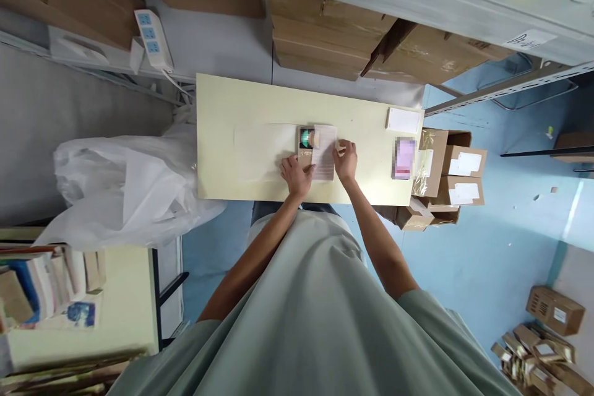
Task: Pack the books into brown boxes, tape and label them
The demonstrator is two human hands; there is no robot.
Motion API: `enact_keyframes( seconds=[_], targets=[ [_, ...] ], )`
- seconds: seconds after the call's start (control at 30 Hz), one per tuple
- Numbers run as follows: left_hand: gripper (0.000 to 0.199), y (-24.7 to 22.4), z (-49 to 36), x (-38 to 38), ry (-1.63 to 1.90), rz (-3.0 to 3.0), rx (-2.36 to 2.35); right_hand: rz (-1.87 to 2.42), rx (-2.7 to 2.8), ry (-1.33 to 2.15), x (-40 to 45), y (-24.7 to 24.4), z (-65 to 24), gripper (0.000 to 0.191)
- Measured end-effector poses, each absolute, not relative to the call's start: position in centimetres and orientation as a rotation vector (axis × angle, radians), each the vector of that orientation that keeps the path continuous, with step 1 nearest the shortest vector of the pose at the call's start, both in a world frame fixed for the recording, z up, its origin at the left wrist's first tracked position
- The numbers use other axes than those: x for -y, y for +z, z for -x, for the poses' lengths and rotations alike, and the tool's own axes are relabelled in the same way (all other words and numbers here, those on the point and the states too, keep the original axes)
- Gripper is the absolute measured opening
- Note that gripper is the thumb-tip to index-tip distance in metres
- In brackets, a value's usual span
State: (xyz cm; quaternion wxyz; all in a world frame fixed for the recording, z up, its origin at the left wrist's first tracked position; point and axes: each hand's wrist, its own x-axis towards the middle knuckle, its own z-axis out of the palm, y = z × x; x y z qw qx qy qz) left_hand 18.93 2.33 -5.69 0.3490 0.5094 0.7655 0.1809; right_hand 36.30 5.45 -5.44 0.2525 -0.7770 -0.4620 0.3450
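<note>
A small book [305, 156] with a dark picture and pale lettering on its cover lies on the cream table, with a lined, whitish page or flap [325, 154] at its right side. My left hand [297, 177] rests on the lower part of the book, thumb stretched out to the right and fingers spread over the lower left edge. Close against the page's right edge, my right hand [346, 161] has its fingers bent together; whatever is between them is too small to make out. A thin clear sheet [264, 151] extends left from under the book.
On the table's [218, 136] right end lie a white stack [403, 119] and a purple booklet [403, 158]. Cardboard boxes [464, 164] stand beyond that end. White plastic wrapping [130, 185] bulges at the left. A power strip [153, 39] and a shelf edge [417, 18] are behind.
</note>
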Motion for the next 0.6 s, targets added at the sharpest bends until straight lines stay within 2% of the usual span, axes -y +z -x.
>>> enact_keyframes(
  seconds=[0.23, 0.37, 0.43, 0.5, 0.6],
  targets=[
    [0.065, -4.7, -18.6, -2.1, 0.514, -1.354, -1.912, 2.313, 1.106, 1.024, -10.1, -5.9, -36.2, 0.035],
    [0.031, -3.4, -19.9, -1.5, 0.543, -1.437, -1.796, 2.341, 1.118, 1.083, -11.2, -4.9, -36.3, 0.035],
    [0.023, -3.0, -21.1, -1.2, 0.57, -1.436, -1.76, 2.34, 1.132, 1.097, -11.4, -4.4, -36.3, 0.032],
    [0.035, -2.8, -22.6, -1.0, 0.572, -1.372, -1.774, 2.331, 1.151, 1.091, -11.7, -3.8, -36.1, 0.03],
    [0.073, -2.8, -24.0, -1.0, 0.519, -1.297, -1.815, 2.337, 1.197, 1.063, -12.0, -3.0, -35.5, 0.03]
  ],
)
